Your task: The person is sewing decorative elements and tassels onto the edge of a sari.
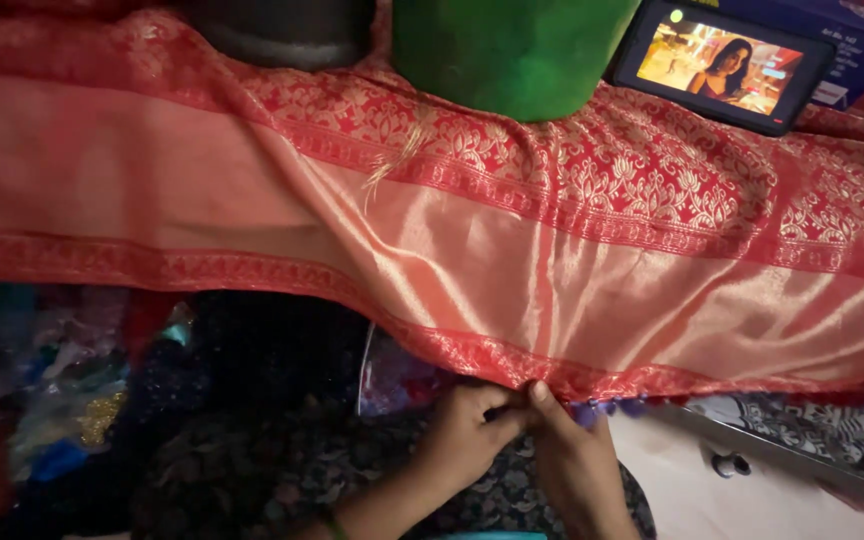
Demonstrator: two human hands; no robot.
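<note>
pinching together at the hem, the left hand (467,432) and right hand (574,452) close their fingertips on the lower border of the red and gold brocade cloth (512,250), draped across the surface ahead. purple tassels (607,408) hang just right of them; leftward the edge looks bare, so much seems left.

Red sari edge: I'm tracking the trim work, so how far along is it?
Done: small purple tassels hang right of the hands. In hand: left hand and right hand pinch the red sari border's lower edge. Left: the edge leftward shows no tassels.
</note>
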